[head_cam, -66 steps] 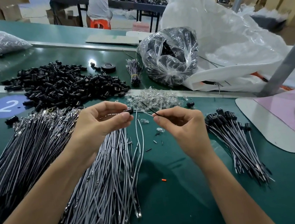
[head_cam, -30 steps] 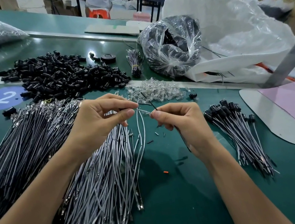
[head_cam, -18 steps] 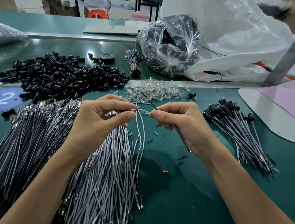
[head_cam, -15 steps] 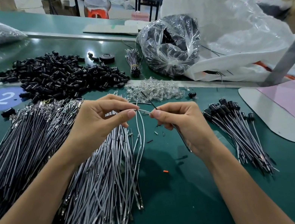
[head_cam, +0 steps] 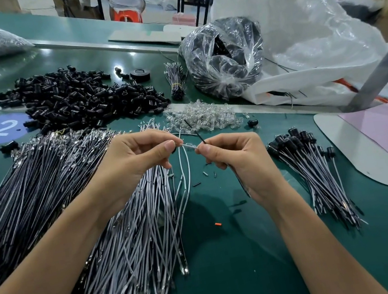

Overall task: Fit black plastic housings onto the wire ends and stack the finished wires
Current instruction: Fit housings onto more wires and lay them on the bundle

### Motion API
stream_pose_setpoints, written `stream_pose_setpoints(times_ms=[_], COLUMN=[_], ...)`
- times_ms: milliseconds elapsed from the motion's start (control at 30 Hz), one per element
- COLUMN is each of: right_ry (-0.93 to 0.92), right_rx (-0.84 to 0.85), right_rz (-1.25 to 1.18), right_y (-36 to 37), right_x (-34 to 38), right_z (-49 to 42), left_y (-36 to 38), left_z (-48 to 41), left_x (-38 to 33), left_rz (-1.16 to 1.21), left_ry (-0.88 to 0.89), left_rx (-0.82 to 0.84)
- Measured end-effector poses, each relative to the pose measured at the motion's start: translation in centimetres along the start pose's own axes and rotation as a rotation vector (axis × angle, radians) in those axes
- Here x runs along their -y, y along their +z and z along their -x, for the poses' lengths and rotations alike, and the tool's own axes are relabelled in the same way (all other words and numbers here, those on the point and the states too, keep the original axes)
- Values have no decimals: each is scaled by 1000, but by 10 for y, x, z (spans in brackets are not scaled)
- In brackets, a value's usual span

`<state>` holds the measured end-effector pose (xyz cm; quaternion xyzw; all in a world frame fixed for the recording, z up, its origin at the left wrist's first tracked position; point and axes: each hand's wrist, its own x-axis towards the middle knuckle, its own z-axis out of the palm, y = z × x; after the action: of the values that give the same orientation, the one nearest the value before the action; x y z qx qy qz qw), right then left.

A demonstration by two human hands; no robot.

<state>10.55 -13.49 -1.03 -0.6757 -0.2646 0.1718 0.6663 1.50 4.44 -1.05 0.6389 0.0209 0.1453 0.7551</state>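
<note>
1. Grey, thin and springy, the unfitted wires (head_cam: pixel 48 193) fan across the left part of the green tabletop (head_cam: pixel 235 269), with metal crimps glinting at their ends. Behind them lies the heap of black housings (head_cam: pixel 81 99), matte and tubular.
2. My left grip (head_cam: pixel 136 164) pinches one black housing (head_cam: pixel 175 149) between thumb and forefinger, mostly hidden.
3. The wire end (head_cam: pixel 189 146) bridges the two grips above the tabletop's middle. I judge it best to hold it straight, line it up with the bore and push without kinking it.
4. My right grip (head_cam: pixel 237 162) pinches that wire close to its tip, which should stiffen it.
5. The finished wires (head_cam: pixel 313 167) lie stacked toward the right edge, their black caps grouped at the far end.
</note>
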Motion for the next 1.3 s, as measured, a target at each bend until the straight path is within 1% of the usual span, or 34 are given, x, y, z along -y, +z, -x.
stream_pose_setpoints(times_ms=[133,233,400,567,933,1167,1300], right_ry=[-12,-48,-111,-134,-145,-155,-154], right_rx=[-6,-52,-125,-187,-184,-214,-200], right_rz=[-2,-1,54,130,220,186,182], right_y=[0,0,0,2,7,4,4], right_x=[0,-1,-2,-5,-4,-4,-5], right_z=[0,0,-1,-1,0,-1,-1], left_y=[0,-1,-5,-2,-1,-4,-2], left_z=[-1,-1,-4,-4,-4,-5,-4], left_x=[1,1,4,4,7,8,9], left_rz=[22,54,126,74,-13,10,-91], left_ry=[-25,-32,-52,-15,23,39,68], left_rx=[-16,-37,-145,-185,-152,-166,-150])
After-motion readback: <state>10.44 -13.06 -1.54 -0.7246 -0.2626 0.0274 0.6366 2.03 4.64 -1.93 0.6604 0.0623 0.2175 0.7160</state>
